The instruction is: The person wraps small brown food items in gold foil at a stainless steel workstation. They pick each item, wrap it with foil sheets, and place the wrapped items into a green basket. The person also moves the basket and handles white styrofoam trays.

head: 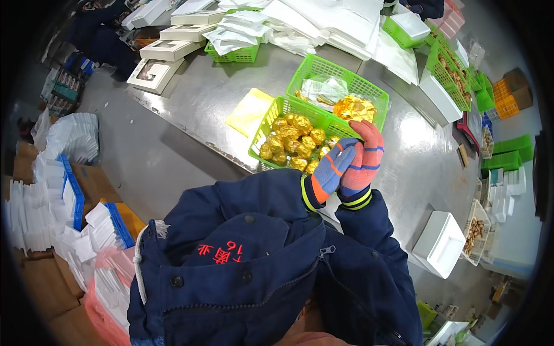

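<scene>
My left hand [332, 169], in a blue and orange knit glove, and my right hand [364, 156], in a coral and blue one, are cupped against each other. Whatever lies between the palms is hidden. Just left of them, and partly behind my left hand, a green plastic basket [256, 137] holds several balls wrapped in gold foil [291, 134]. Behind my fingers stands a second green basket [298, 74], with gold foil sheets [355, 108] and a clear plastic bag [324, 88] inside. A yellow sheet [250, 111] lies at the first basket's left side.
The steel table [194, 86] carries white window boxes [156, 73], white foam sheets [329, 21] and a basket of white packets [238, 32]. A white foam box [439, 244] sits at right. Beyond the far-left table edge is another person [104, 43].
</scene>
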